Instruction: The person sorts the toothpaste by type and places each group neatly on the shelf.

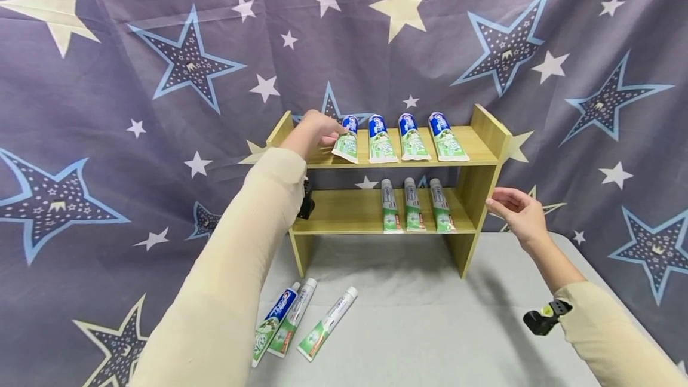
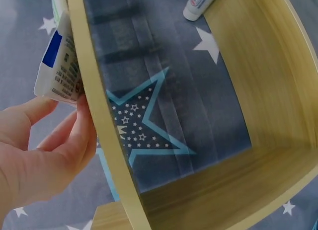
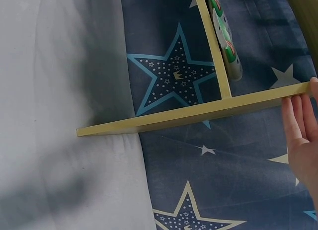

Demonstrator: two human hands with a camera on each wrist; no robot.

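l hand (image 1: 317,129) pinches the leftmost blue-and-green toothpaste tube (image 1: 346,147) on the wooden top shelf (image 1: 481,144), r hand (image 1: 518,214) grips the right side panel (image 1: 474,196) — tube's prob. light, soft n' slick, so best held mid-body w/o squeezing hard.

A blue-green tube (image 1: 348,143) sits leftmost at the upper shelf (image 1: 480,144).

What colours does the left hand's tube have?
The tube is mainly blue and green, clearest in the head view.
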